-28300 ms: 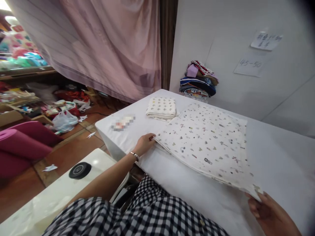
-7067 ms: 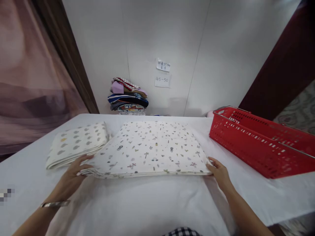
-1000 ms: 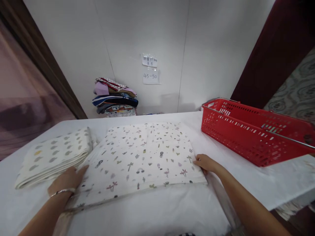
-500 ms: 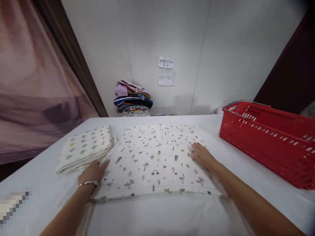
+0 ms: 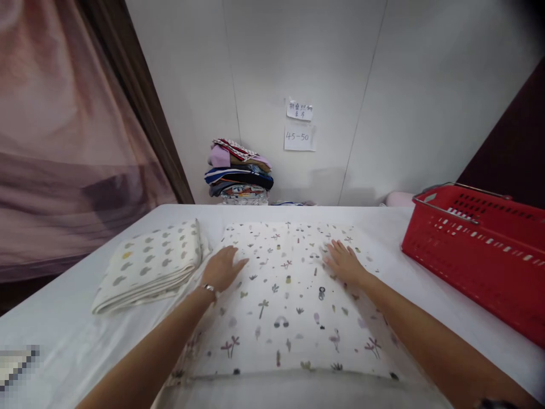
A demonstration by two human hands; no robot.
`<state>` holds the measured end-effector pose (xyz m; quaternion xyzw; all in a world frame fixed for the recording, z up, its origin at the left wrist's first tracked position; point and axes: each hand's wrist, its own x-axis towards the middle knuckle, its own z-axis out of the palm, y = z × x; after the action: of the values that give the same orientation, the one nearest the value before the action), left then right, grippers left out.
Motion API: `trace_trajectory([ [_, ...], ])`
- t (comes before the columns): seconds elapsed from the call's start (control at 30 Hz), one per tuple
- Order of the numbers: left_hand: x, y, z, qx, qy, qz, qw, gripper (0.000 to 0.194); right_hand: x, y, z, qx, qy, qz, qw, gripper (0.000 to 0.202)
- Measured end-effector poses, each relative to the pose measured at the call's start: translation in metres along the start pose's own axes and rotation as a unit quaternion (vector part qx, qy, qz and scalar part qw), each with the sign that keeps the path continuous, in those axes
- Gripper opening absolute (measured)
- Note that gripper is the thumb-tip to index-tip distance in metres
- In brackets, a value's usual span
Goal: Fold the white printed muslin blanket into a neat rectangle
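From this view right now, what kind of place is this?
Probably a room for handling cloth: a printed cloth lies flat on a white table, a pile of fabrics stands behind, and a red basket is to the right.

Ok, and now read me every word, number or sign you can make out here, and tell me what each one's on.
"45-50": handwritten on the lower paper sheet on the wall.
Upper paper sheet: two lines of handwritten Chinese characters, too small and blurred to read reliably.
Pixelated item at the left edge: nothing legible.
No lettering shows on the palm-tree-print cloth or the red basket.
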<state>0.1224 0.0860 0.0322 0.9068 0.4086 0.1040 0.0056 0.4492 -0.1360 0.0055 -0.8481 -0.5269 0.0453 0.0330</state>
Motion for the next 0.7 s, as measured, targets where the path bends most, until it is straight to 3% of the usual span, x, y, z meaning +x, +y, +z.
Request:
trace_trajectory([
  [0.07, 0.032, -0.002, 0.021, 0.012, -0.033, 0.004, 0.999, 0.063, 0.026, 0.007, 0.003, 0.004, -0.013, 0.053, 0.999, 0.065],
  [0.13, 0.054, -0.013, 0.039, 0.019, -0.081, -0.047, 0.995, 0.069, 0.043, 0.022, 0.01, 0.003, -0.021, 0.104, 0.994, 0.064],
  [0.23, 0.068, -0.033, 0.054, 0.021, -0.104, -0.081, 0.991, 0.075, 0.051, 0.043, 0.021, -0.003, -0.017, 0.125, 0.992, 0.065],
  [0.33, 0.069, -0.038, 0.057, 0.017, -0.09, -0.079, 0.993, 0.073, 0.053, 0.047, 0.022, 0.003, -0.019, 0.115, 0.993, 0.065],
  [0.5, 0.091, -0.022, 0.053, 0.03, -0.05, -0.048, 0.997, 0.068, 0.082, 0.035, 0.01, 0.021, 0.004, 0.091, 0.996, 0.062],
  [0.6, 0.114, -0.016, 0.059, 0.026, -0.08, -0.024, 0.996, 0.07, 0.11, 0.029, 0.009, 0.025, -0.012, 0.078, 0.997, 0.061],
  [0.7, 0.133, -0.02, 0.068, 0.011, -0.118, -0.055, 0.991, 0.079, 0.132, 0.028, 0.013, 0.023, -0.027, 0.077, 0.996, 0.062],
])
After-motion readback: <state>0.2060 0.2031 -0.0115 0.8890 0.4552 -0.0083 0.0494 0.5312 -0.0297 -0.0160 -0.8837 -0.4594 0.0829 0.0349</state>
